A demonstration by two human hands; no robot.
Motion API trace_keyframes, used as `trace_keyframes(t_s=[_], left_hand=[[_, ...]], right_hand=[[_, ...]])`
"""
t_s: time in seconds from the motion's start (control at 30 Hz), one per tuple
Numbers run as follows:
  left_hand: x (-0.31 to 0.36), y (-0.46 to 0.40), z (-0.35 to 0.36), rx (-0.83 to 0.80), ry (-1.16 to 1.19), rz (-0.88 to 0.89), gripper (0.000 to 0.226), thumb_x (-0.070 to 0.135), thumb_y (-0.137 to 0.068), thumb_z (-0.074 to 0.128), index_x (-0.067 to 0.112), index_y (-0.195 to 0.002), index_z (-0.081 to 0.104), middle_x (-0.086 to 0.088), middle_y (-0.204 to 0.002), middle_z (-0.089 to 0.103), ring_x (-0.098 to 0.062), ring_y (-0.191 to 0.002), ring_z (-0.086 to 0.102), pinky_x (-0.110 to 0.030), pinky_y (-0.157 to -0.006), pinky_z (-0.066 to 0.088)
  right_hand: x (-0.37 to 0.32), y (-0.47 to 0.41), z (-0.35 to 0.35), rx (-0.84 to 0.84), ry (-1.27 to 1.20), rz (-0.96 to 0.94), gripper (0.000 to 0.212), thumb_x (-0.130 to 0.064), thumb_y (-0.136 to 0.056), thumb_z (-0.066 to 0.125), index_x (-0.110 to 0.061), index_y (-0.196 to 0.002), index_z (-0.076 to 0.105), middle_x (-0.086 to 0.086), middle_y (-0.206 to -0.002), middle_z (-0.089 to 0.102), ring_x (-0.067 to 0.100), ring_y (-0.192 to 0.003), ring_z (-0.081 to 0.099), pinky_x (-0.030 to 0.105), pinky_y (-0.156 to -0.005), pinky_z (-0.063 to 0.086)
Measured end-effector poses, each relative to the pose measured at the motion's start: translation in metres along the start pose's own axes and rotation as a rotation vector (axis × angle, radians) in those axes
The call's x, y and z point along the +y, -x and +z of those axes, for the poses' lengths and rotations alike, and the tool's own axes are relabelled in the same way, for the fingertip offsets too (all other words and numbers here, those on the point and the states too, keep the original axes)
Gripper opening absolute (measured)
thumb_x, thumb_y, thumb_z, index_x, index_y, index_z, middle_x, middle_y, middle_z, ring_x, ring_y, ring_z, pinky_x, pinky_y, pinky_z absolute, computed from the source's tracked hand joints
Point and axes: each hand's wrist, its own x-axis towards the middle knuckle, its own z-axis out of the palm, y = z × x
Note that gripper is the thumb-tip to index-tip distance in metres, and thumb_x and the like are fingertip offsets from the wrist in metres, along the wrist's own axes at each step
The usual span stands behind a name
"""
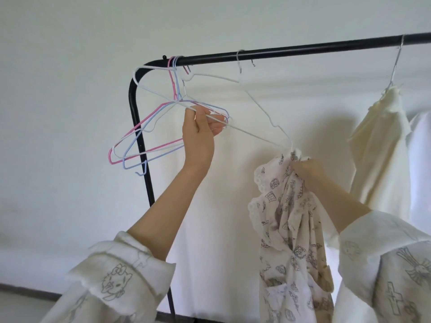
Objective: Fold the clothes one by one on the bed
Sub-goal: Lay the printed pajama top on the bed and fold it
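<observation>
My left hand [200,131] is raised and grips the bottom bar of a white wire hanger [254,136], which is tilted, its hook end up by the rail's left corner. My right hand [307,171] is shut on a bunched white printed garment [289,229] with a lace edge. The garment hangs down from my fist, and its top still touches the hanger's lower right corner. The black clothes rail [303,48] runs across above both hands.
Pink, blue and white empty hangers [149,136] hang at the rail's left end beside its black upright [140,141]. A cream garment [382,141] hangs on a metal hanger at the right, with another white one behind. A white wall lies behind.
</observation>
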Motion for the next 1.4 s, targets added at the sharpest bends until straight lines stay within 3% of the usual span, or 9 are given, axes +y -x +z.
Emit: trace_keyframes(t_s=[0.27, 0.47, 0.6, 0.67, 0.83, 1.0, 1.17, 1.3, 1.4], left_hand=[[0.006, 0.052, -0.007, -0.041, -0.050, -0.504, 0.043, 0.005, -0.095, 0.042, 0.013, -0.137, 0.035, -0.002, -0.097, 0.053, -0.021, -0.091, 0.052, -0.034, -0.090, 0.049], [0.020, 0.118, -0.054, -0.386, -0.553, -0.576, 0.064, 0.024, -0.090, 0.061, 0.023, -0.145, 0.028, 0.002, -0.141, 0.037, -0.013, -0.122, 0.041, -0.025, -0.098, 0.035], [0.053, 0.131, -0.105, -0.353, -0.774, -0.519, 0.010, 0.026, -0.086, 0.066, 0.021, -0.083, 0.058, 0.001, -0.087, 0.057, -0.014, -0.080, 0.054, -0.024, -0.072, 0.043], [0.073, 0.136, -0.146, -0.294, -0.944, -0.514, 0.022, 0.019, -0.087, 0.063, 0.016, -0.068, 0.052, 0.001, -0.067, 0.051, -0.013, -0.062, 0.047, -0.017, -0.051, 0.035], [0.129, 0.159, -0.248, 0.018, -1.158, -0.426, 0.026, 0.000, -0.086, 0.045, 0.013, -0.098, 0.064, -0.002, -0.090, 0.059, -0.019, -0.082, 0.049, -0.022, -0.058, 0.038], [0.204, 0.210, -0.371, 0.093, -1.275, -0.494, 0.043, -0.011, -0.081, 0.032, 0.011, -0.076, 0.069, -0.009, -0.091, 0.064, -0.021, -0.079, 0.056, -0.020, -0.059, 0.039], [0.271, 0.271, -0.462, 0.125, -1.179, -0.676, 0.049, -0.015, -0.079, 0.035, 0.017, -0.064, 0.068, 0.003, -0.084, 0.065, -0.012, -0.082, 0.058, -0.009, -0.068, 0.046], [0.322, 0.312, -0.507, 0.091, -1.131, -0.724, 0.008, 0.018, -0.087, 0.060, 0.016, -0.091, 0.066, 0.007, -0.097, 0.061, -0.014, -0.099, 0.058, -0.010, -0.083, 0.044], [0.346, 0.334, -0.526, 0.091, -1.387, -0.793, 0.060, 0.052, -0.074, 0.070, 0.018, -0.117, 0.044, 0.006, -0.115, 0.054, -0.017, -0.107, 0.055, -0.025, -0.091, 0.041]], right_hand=[[0.013, 0.078, -0.011, -0.384, 0.015, -0.113, 0.020, -0.010, -0.085, 0.064, -0.012, -0.069, 0.051, 0.003, -0.067, 0.049, 0.018, -0.063, 0.049, 0.025, -0.055, 0.039], [-0.010, 0.166, -0.008, -0.925, -0.007, -0.252, 0.026, 0.001, -0.082, 0.065, -0.003, -0.107, 0.063, 0.013, -0.099, 0.065, 0.026, -0.088, 0.063, 0.037, -0.084, 0.052], [-0.030, 0.223, 0.002, -1.085, 0.010, -0.313, 0.025, 0.008, -0.080, 0.064, 0.003, -0.104, 0.063, 0.020, -0.098, 0.066, 0.025, -0.080, 0.064, 0.028, -0.071, 0.054], [-0.042, 0.251, 0.011, -1.129, 0.025, -0.336, 0.033, 0.010, -0.080, 0.063, 0.010, -0.113, 0.060, 0.024, -0.109, 0.064, 0.028, -0.088, 0.064, 0.030, -0.077, 0.054], [-0.070, 0.335, 0.041, -1.113, 0.085, -0.522, 0.032, 0.012, -0.080, 0.059, 0.001, -0.110, 0.062, 0.017, -0.099, 0.062, 0.021, -0.088, 0.057, 0.028, -0.077, 0.044], [-0.101, 0.444, 0.091, -1.057, -0.048, -0.568, 0.019, 0.006, -0.079, 0.057, 0.000, -0.097, 0.060, 0.011, -0.081, 0.052, 0.019, -0.079, 0.049, 0.026, -0.066, 0.036], [-0.125, 0.538, 0.113, -1.354, -0.330, -0.292, 0.015, -0.005, -0.087, 0.062, 0.001, -0.101, 0.064, 0.008, -0.090, 0.071, 0.018, -0.076, 0.070, 0.024, -0.067, 0.056], [-0.141, 0.607, 0.135, -1.631, -0.376, -0.180, 0.010, -0.006, -0.088, 0.057, -0.004, -0.093, 0.066, 0.005, -0.077, 0.074, 0.017, -0.068, 0.071, 0.025, -0.061, 0.058], [-0.151, 0.655, 0.148, -1.778, -0.413, -0.109, 0.017, -0.007, -0.090, 0.051, -0.007, -0.083, 0.066, 0.004, -0.070, 0.072, 0.015, -0.062, 0.070, 0.026, -0.065, 0.057]])
